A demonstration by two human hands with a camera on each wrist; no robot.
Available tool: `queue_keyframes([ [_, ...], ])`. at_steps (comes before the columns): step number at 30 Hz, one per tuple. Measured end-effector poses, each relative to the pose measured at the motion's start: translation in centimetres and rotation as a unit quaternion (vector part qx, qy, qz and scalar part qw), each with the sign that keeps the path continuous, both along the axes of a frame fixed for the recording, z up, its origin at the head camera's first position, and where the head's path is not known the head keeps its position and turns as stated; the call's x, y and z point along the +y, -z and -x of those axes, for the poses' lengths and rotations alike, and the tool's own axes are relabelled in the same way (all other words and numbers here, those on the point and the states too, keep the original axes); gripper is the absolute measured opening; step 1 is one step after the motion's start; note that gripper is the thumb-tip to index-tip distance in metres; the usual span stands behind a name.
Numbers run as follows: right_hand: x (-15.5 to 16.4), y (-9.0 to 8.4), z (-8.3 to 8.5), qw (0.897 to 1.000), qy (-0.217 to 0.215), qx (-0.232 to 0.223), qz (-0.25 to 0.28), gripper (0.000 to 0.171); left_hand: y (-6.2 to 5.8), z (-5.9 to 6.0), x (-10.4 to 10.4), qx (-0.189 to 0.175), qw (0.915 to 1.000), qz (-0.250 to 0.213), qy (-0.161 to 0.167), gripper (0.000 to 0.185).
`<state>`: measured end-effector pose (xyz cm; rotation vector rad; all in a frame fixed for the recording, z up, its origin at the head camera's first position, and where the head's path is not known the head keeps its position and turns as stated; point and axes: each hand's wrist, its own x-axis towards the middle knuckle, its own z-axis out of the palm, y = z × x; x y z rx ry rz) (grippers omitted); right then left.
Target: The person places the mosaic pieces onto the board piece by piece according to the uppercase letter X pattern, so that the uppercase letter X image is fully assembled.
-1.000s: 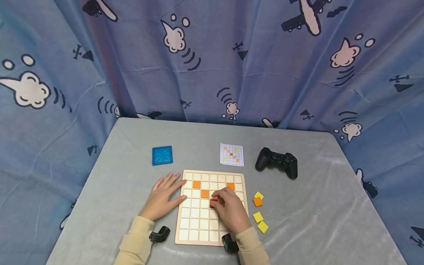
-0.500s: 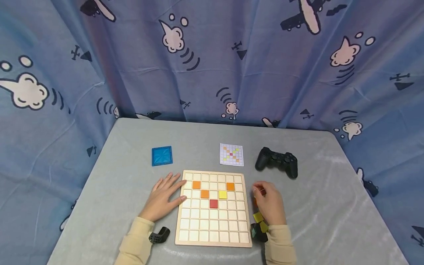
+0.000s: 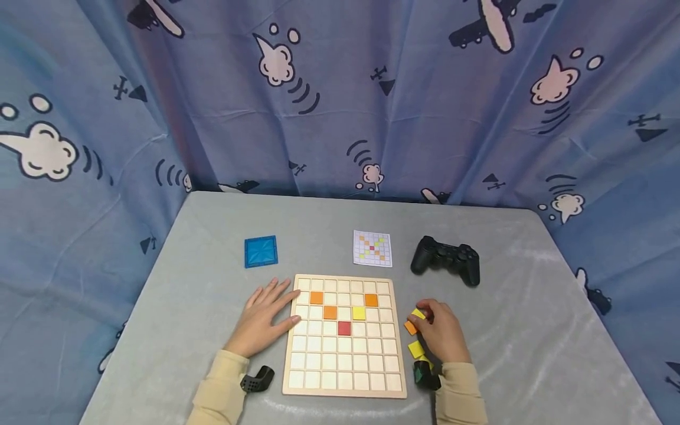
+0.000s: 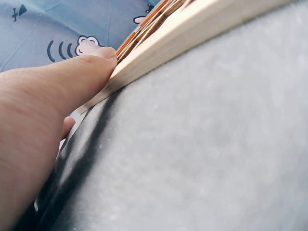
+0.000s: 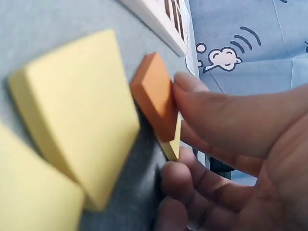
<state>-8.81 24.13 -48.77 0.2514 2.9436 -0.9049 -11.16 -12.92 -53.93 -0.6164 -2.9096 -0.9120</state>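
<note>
A wooden grid board (image 3: 320, 361) lies in the middle of the table, with orange tiles (image 3: 316, 298), a yellow tile (image 3: 359, 313) and a red tile (image 3: 344, 328) in its squares. My left hand (image 3: 261, 321) rests spread at its left side, fingertips on the frame; in the left wrist view the thumb (image 4: 91, 65) presses the board's edge (image 4: 159, 53). Right of the board, my right hand (image 3: 443, 333) pinches a loose yellow tile (image 3: 418, 313) between thumb and index finger. An orange tile (image 5: 156, 94) lies against it, close by the thumb.
More loose yellow tiles (image 3: 416, 349) lie below my right hand, one partly hidden by the wrist camera (image 3: 425, 376). Behind the board are a blue square tray (image 3: 261, 252), a printed pattern card (image 3: 372, 248) and a black game controller (image 3: 445, 260). A patterned curtain (image 3: 329, 100) hangs behind the table.
My right hand has left the red tile on the board and moved right to the loose tiles, where it takes hold of a yellow one. The left hand keeps its place.
</note>
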Motion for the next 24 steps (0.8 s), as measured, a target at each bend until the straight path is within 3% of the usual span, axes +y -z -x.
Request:
queue_keyframes([
  [6, -0.21, 0.03, 0.0, 1.0, -0.002, -0.024, -0.007, 0.035, -0.13, -0.05, 0.11, 0.002, 1.0, -0.001, -0.001, 0.058],
  [18, -0.82, -0.19, 0.05, 0.999, 0.031, -0.039, 0.009, 0.029, -0.04, -0.07, 0.08, 0.004, 1.0, -0.003, -0.003, 0.058],
  [24, -0.78, -0.33, 0.04, 0.999, 0.021, -0.033, 0.014, 0.026, -0.23, -0.19, 0.16, 0.004, 1.0, -0.003, -0.005, 0.059],
])
